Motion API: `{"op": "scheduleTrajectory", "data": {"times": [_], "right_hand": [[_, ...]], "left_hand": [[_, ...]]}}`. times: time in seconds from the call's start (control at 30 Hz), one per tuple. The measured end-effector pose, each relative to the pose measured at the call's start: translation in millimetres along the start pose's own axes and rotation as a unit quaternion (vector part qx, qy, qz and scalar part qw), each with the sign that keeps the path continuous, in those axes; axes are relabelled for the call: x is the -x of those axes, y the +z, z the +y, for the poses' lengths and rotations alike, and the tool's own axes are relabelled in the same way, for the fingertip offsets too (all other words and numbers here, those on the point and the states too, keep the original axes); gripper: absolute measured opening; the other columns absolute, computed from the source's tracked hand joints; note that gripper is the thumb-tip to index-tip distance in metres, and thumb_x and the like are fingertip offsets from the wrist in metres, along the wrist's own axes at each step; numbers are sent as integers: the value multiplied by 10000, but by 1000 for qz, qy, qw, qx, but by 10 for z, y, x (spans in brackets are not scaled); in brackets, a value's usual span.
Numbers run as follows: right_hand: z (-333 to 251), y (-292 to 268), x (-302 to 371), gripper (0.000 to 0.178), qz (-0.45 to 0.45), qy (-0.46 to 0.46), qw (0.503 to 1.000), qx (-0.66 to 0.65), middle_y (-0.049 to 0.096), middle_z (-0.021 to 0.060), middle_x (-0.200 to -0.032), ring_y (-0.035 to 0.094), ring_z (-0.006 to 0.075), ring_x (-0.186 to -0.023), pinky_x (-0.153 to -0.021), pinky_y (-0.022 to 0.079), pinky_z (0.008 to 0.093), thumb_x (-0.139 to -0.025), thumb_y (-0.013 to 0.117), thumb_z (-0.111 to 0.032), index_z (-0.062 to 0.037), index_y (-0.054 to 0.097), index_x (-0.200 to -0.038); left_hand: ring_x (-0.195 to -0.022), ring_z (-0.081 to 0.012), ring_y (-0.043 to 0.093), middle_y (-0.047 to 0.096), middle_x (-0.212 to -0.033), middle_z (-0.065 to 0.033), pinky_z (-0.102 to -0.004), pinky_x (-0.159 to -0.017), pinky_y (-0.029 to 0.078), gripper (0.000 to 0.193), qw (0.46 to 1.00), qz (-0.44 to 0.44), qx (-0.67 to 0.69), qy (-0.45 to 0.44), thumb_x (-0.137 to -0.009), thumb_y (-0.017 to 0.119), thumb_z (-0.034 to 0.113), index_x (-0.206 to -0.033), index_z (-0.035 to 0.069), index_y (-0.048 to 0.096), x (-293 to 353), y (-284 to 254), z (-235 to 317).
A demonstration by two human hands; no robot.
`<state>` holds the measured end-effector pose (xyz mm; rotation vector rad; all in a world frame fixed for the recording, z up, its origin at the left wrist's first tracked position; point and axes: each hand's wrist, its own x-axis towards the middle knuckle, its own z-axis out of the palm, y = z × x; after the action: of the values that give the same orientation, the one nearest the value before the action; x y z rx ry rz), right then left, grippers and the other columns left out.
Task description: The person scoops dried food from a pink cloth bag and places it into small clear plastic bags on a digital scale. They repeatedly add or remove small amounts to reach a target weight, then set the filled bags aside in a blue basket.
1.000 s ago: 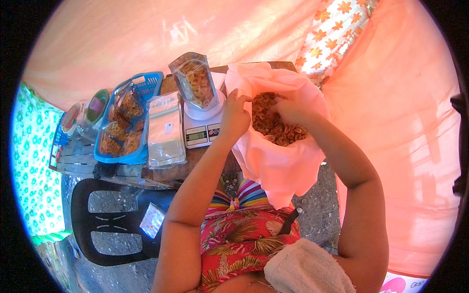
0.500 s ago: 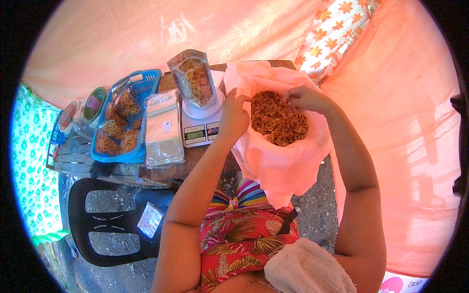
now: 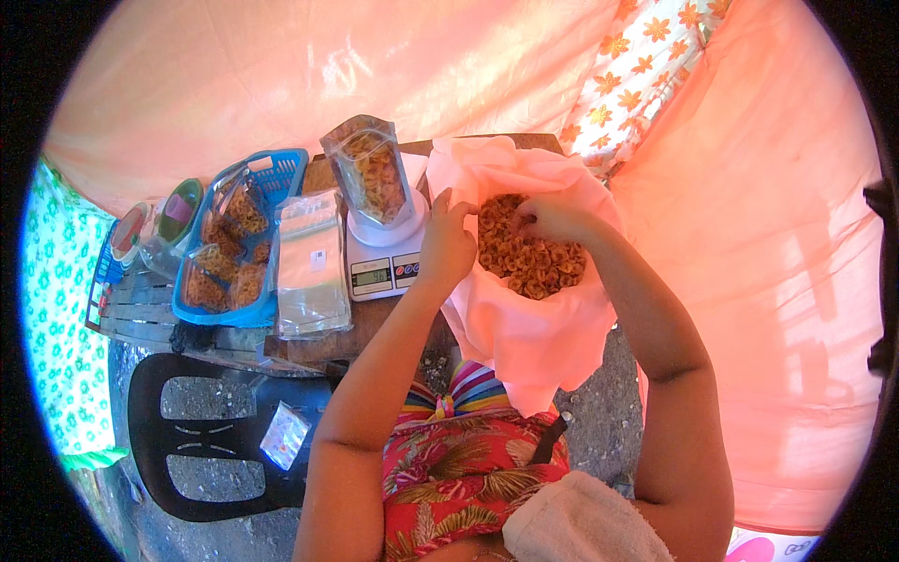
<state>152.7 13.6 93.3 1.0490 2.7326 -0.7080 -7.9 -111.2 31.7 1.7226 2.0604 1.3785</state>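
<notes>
A container lined with pink cloth (image 3: 524, 351) holds a heap of brown, curled chips (image 3: 538, 267). My left hand (image 3: 449, 242) grips the cloth at the container's left rim, its fingers bent over the edge. Inside, my right hand (image 3: 559, 222) reaches over the far right side with bent fingers closed at the chips; its fingertips are partly hidden. Left of the container, a clear stand-up pouch (image 3: 370, 178) filled with chips stands on a white digital kitchen scale (image 3: 386, 258) with its display lit.
Beside the scale lies a stack of flat empty pouches (image 3: 312, 267). A blue basket (image 3: 286, 169) with several filled pouches stands further left, next to a green-rimmed tub (image 3: 178, 211). Below the table's left part is a black chair (image 3: 150, 431) with a small packet (image 3: 284, 436) on it.
My right hand has moved left and slightly down, from the container's right edge over the chips. The left hand stays at the rim. The whole view has shifted a little.
</notes>
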Motion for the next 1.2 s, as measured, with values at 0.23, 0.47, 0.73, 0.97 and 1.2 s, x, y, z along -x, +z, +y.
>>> {"op": "scheduleTrajectory", "data": {"times": [0.23,0.47,0.73,0.97,1.2], "right_hand": [[-19,28,-119,251,-50,1,930,-365,639,106,-1029,609,205,-907,-775,501,311,-877,542,-136,-2,610,-1078],[-93,-89,143,288,-66,-35,802,-592,589,112,-1088,590,206,-975,-856,512,312,-917,465,-81,13,523,-1183],[-143,20,179,270,6,-63,778,-625,592,101,-1077,597,186,-957,-846,520,298,-911,482,-77,15,546,-1157],[-199,-16,336,229,50,-55,902,-425,578,108,-1085,603,194,-974,-843,536,303,-912,489,-49,49,552,-1110],[-144,13,399,244,102,-79,882,-453,587,115,-1106,603,203,-998,-859,526,299,-917,475,-49,53,561,-1121]], "left_hand": [[-1167,-418,432,417,-1308,-206,-436,-971,383,310,996,47,-71,36,-732,596,-8,-1029,80,601,-3,-83,136],[-1021,-335,523,564,-1091,-141,-410,-869,433,240,996,-10,20,84,-771,640,70,-1010,44,625,-74,-220,342],[-863,-294,607,593,-974,-155,-346,-740,495,202,985,-33,170,17,-776,640,34,-974,-3,616,-42,-169,469],[-835,-274,626,604,-924,-156,-329,-708,504,165,980,-34,195,24,-795,609,12,-957,-18,607,-34,-136,482],[-794,-270,624,614,-855,-154,-329,-693,494,119,975,-20,221,-9,-792,601,21,-902,-23,607,-83,-112,464]]}}
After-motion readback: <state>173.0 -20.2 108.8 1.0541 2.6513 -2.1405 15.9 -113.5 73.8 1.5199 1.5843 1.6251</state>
